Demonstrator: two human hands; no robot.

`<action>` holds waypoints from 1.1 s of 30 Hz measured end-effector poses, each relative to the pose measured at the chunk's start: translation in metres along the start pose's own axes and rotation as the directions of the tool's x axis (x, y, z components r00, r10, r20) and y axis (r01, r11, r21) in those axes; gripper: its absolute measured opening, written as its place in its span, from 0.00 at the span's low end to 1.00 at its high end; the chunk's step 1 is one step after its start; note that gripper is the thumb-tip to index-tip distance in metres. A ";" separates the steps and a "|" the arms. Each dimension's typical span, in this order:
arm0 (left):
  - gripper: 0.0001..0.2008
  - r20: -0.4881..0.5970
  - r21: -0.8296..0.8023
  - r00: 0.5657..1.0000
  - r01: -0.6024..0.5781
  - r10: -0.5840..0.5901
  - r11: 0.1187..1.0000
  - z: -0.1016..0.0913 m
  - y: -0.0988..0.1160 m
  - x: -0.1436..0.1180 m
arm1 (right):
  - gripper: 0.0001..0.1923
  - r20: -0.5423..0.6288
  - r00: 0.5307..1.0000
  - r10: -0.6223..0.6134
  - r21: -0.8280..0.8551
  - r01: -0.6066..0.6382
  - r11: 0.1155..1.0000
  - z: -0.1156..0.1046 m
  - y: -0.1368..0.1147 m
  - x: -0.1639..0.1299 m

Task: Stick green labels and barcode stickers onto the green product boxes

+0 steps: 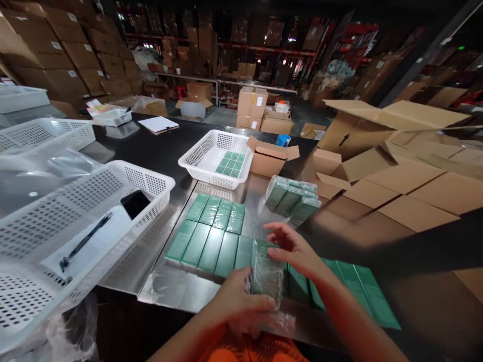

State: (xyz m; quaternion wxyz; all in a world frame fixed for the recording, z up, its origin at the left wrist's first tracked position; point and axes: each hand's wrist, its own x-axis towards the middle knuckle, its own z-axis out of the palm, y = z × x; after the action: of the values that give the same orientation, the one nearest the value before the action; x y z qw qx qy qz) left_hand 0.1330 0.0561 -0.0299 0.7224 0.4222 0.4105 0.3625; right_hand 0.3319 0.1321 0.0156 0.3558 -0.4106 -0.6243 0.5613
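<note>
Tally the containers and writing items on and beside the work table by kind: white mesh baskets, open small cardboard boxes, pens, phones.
White mesh baskets: 3, the near left basket, the far left basket, the middle basket
Open small cardboard boxes: 1, the small cardboard box
Pens: 1, the pen
Phones: 1, the phone
Total: 6

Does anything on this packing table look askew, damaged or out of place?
Nothing is damaged. One film-wrapped bundle of green boxes lies tilted, unlike the neat flat rows of green boxes. Both hands, left hand and right hand, grip a wrapped green box.
</note>
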 end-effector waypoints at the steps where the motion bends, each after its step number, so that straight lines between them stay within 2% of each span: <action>1: 0.25 -0.018 0.032 1.000 -0.011 0.012 0.999 -0.001 -0.004 0.000 | 0.33 -0.052 0.996 0.077 0.046 -0.075 0.996 -0.003 0.003 0.013; 2: 0.22 -0.049 0.049 0.999 -0.021 0.023 0.999 -0.001 -0.008 -0.001 | 0.31 -0.121 0.985 0.126 0.080 -0.117 0.990 -0.006 0.006 0.028; 4: 0.16 -0.130 0.079 0.991 -0.034 0.044 0.996 -0.002 -0.015 -0.004 | 0.27 -0.253 0.957 0.142 0.133 -0.111 0.985 -0.016 0.011 0.060; 7: 0.16 -0.262 0.188 0.960 -0.047 0.097 0.981 -0.005 -0.020 -0.011 | 0.21 -0.332 0.931 0.151 0.179 -0.095 0.979 -0.032 0.017 0.105; 9: 0.15 -0.372 0.247 0.909 -0.101 0.190 0.964 -0.009 -0.019 -0.017 | 0.18 -0.313 0.932 0.180 0.206 -0.118 0.971 -0.039 0.020 0.125; 11: 0.12 -0.500 0.277 0.826 -0.133 0.261 0.952 -0.014 -0.013 -0.021 | 0.16 -0.255 0.943 0.216 0.233 -0.157 0.960 -0.039 0.021 0.133; 12: 0.16 -0.555 0.289 0.783 -0.134 0.280 0.948 -0.018 -0.010 -0.022 | 0.16 -0.217 0.948 0.231 0.246 -0.176 0.953 -0.037 0.021 0.133; 14: 0.33 -0.621 0.317 0.727 -0.108 0.293 0.942 -0.024 -0.001 -0.021 | 0.19 -0.136 0.958 0.253 0.267 -0.210 0.941 -0.027 0.020 0.127; 15: 0.39 -0.613 0.341 0.733 -0.092 0.295 0.936 -0.027 0.003 -0.019 | 0.21 -0.095 0.961 0.260 0.274 -0.225 0.935 -0.021 0.020 0.122; 16: 0.41 -0.579 0.369 0.759 -0.084 0.299 0.926 -0.029 0.006 -0.016 | 0.23 -0.058 0.963 0.264 0.278 -0.239 0.931 -0.015 0.019 0.116; 17: 0.38 -0.526 0.404 0.792 -0.087 0.309 0.910 -0.031 0.008 -0.012 | 0.25 -0.026 0.963 0.267 0.278 -0.250 0.927 -0.010 0.017 0.111; 18: 0.29 -0.458 0.449 0.824 -0.109 0.333 0.887 -0.031 0.010 -0.008 | 0.27 -0.003 0.963 0.269 0.276 -0.258 0.926 -0.005 0.016 0.106; 20: 0.13 -0.324 0.537 0.845 -0.204 0.424 0.818 -0.030 0.011 0.000 | 0.30 0.008 0.964 0.267 0.264 -0.260 0.929 -0.002 0.014 0.101; 22: 0.13 -0.257 0.587 0.811 -0.301 0.525 0.752 -0.027 0.010 0.004 | 0.30 -0.030 0.967 0.254 0.243 -0.240 0.940 -0.007 0.014 0.100; 23: 0.15 -0.263 0.589 0.790 -0.323 0.554 0.741 -0.026 0.010 0.004 | 0.29 -0.062 0.968 0.244 0.228 -0.224 0.948 -0.013 0.016 0.102; 26: 0.14 -0.366 0.567 0.712 -0.340 0.599 0.750 -0.022 0.011 -0.002 | 0.25 -0.178 0.962 0.207 0.139 -0.184 0.973 -0.035 0.026 0.111; 28: 0.12 -0.396 0.561 0.664 -0.372 0.634 0.739 -0.020 0.011 -0.008 | 0.22 -0.233 0.955 0.182 0.039 -0.177 0.983 -0.044 0.037 0.118; 30: 0.12 -0.380 0.509 0.666 -0.429 0.642 0.746 -0.019 0.008 -0.014 | 0.21 -0.255 0.956 0.146 -0.084 -0.173 0.981 -0.043 0.051 0.123; 33: 0.06 -0.386 0.376 0.702 -0.473 0.599 0.797 -0.017 0.001 -0.017 | 0.19 -0.242 0.969 0.056 -0.287 -0.126 0.950 -0.026 0.068 0.127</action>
State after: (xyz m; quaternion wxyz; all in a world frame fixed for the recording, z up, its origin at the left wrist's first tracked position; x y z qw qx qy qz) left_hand 0.1107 0.0466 -0.0296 0.3979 0.5055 0.4784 0.5977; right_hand 0.3116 0.2607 -0.0507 0.3330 -0.5507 -0.6369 0.4246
